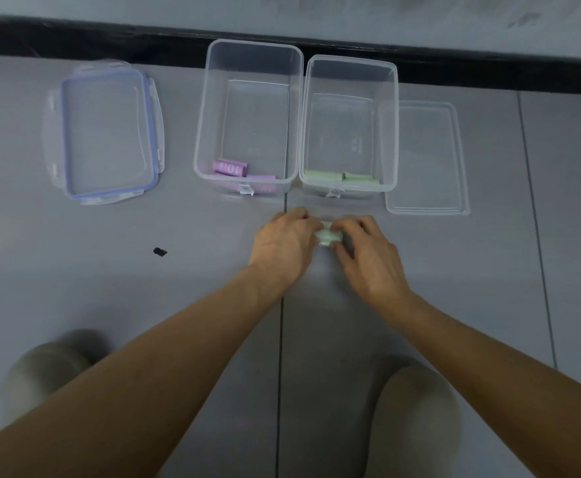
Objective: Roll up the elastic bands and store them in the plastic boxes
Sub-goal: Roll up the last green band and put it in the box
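Note:
A pale green elastic band (328, 234), mostly rolled, lies on the grey floor just in front of the boxes. My left hand (283, 244) and my right hand (368, 255) pinch it from either side, fingers curled over it. Behind stand two clear plastic boxes side by side. The left box (247, 53) holds two purple rolled bands (230, 168) at its near end. The right box (351, 65) holds two green rolled bands (320, 175) at its near end.
A clear lid with a blue seal (104, 132) lies at the far left. A plain clear lid (427, 157) lies right of the right box. A small black mark (160, 251) is on the floor. My knees show at the bottom; a dark baseboard runs behind.

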{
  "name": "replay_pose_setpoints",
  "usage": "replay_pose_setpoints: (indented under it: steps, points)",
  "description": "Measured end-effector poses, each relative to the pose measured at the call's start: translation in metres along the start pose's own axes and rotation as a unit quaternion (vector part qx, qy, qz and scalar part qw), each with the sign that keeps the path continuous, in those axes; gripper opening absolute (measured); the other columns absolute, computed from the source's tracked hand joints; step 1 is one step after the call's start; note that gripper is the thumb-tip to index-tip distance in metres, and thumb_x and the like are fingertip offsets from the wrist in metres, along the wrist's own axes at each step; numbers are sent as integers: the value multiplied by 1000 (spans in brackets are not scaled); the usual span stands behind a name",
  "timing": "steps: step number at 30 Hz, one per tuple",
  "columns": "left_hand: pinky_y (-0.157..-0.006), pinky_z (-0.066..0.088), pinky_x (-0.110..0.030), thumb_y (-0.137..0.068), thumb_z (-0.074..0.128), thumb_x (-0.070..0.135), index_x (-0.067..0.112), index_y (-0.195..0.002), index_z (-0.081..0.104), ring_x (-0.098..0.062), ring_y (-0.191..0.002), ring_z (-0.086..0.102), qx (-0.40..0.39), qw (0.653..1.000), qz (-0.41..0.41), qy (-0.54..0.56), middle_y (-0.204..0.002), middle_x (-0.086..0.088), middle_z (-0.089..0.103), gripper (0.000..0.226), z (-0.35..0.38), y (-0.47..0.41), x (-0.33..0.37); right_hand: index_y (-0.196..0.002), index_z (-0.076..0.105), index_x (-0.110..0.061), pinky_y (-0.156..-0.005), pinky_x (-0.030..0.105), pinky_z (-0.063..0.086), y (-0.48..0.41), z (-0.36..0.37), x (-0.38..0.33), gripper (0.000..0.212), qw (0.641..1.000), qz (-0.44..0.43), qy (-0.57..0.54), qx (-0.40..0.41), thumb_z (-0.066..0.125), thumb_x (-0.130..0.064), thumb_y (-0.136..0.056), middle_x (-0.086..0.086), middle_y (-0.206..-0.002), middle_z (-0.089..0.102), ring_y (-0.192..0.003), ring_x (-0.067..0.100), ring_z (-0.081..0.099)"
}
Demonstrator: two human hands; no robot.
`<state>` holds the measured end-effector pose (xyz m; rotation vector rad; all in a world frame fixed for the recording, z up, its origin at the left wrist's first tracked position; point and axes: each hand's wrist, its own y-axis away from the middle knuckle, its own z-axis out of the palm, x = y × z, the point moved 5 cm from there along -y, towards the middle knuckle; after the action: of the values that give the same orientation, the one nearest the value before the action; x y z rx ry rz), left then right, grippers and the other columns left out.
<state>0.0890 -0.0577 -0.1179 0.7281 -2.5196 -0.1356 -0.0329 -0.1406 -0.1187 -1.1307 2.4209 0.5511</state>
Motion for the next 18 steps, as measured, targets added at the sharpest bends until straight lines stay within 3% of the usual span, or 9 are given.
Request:
replay_pose_setpoints:
  steps: [5,12,18]
  points:
    - [-82,49,-39,-92,56,23,27,-117,58,-29,-99,58,-3,1000,-5,15,-111,-1,59,25,-4,-3,-1,-120,54,-25,-66,41,54,-1,-1,0,29,998,-38,52,-6,61,-31,-93,0,-121,48,-82,26,62]
    - [-79,46,-39,-95,52,24,25,-117,57,-27,-103,55,25,1000,-5,15,-113,-2,58,23,-2,1,2,-109,51,-24,-65,40,52,-12,-1,-2,22,997,-36,66,-13,63,-32,-92,-1,-117,47,-81,26,61]
    - [-77,51,-43,-88,63,27,18,-114,60,-29,-102,54,45,998,30,-19,-117,-5,53,28,-3,1,5,-95,49,-20,-68,41,50,-22,-4,-1,17,998,-43,36,-27,62,-30,-91,-5,-103,53,-80,25,59]
